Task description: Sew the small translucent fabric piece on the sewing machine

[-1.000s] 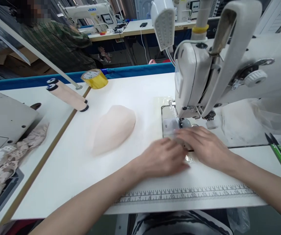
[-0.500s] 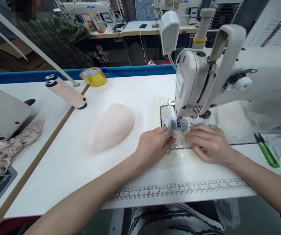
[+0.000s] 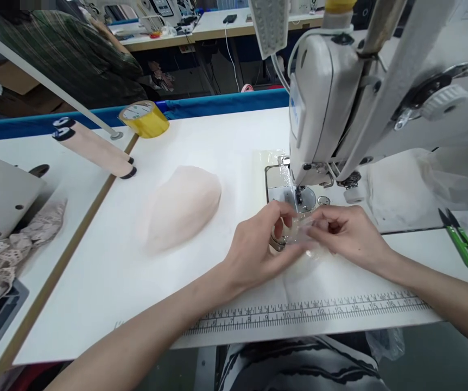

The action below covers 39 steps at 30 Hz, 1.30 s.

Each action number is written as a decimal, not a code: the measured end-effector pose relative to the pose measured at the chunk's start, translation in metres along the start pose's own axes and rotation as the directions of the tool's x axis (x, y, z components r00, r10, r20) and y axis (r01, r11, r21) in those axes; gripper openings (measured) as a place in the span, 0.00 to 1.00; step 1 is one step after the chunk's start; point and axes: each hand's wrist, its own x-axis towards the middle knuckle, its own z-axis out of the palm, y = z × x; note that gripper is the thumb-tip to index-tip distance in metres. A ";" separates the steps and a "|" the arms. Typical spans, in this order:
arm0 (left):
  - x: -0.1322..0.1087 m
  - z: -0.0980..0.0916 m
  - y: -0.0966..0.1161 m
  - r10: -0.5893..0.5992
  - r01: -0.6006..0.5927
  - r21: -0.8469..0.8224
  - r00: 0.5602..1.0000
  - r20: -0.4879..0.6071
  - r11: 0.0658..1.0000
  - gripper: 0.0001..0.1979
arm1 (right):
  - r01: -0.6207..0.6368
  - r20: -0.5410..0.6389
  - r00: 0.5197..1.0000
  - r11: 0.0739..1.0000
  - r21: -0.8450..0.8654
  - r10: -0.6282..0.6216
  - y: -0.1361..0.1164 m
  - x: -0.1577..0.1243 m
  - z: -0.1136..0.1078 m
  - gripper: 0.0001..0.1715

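My right hand (image 3: 346,233) pinches a crumpled piece of clear plastic film (image 3: 300,232) between thumb and fingers, just in front of the sewing machine's needle plate (image 3: 307,199). My left hand (image 3: 258,239) curls around the film's left side, its thumb stretched beneath; its exact grip is partly hidden. A shiny metal part (image 3: 277,243) shows in the machine bed beside the left fingers. Above the hands stands the white sewing machine head (image 3: 319,103). To the left, a pale pink moulded fabric cup (image 3: 185,209) lies on the white table.
Yellow tape roll (image 3: 146,119) and two pink thread spools (image 3: 93,147) lie at the back left. Green thread snips (image 3: 464,241) rest at the right, near white fabric (image 3: 400,187). A printed ruler (image 3: 278,316) runs along the front edge. Another person (image 3: 63,54) sits beyond the blue edge.
Both hands have come up off the machine bed, with clear film now visible between them. The left hand has turned, thumb outward. The camera view has moved closer and lower.
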 end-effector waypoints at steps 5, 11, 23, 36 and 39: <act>-0.001 0.002 0.009 -0.184 0.183 0.022 0.977 0.104 0.983 0.13 | 0.062 0.008 0.998 0.996 -0.060 -0.062 0.001 -0.002 0.002 0.11; 0.009 -0.009 0.004 -0.363 0.446 -0.354 0.889 0.278 0.822 0.06 | 0.086 -0.003 0.996 0.994 -0.070 -0.086 -0.002 -0.002 -0.002 0.08; -0.004 0.002 -0.012 0.520 -0.429 0.534 0.854 -0.022 0.728 0.07 | 0.475 -0.077 0.852 0.827 -0.302 -0.518 0.013 -0.009 0.001 0.10; -0.004 0.003 -0.018 0.572 -0.462 0.560 0.820 -0.025 0.687 0.05 | 0.490 -0.052 0.851 0.827 -0.274 -0.522 0.014 -0.010 0.001 0.12; -0.004 0.002 -0.017 0.576 -0.465 0.556 0.817 -0.031 0.689 0.05 | 0.509 -0.047 0.841 0.817 -0.272 -0.539 0.014 -0.010 0.002 0.11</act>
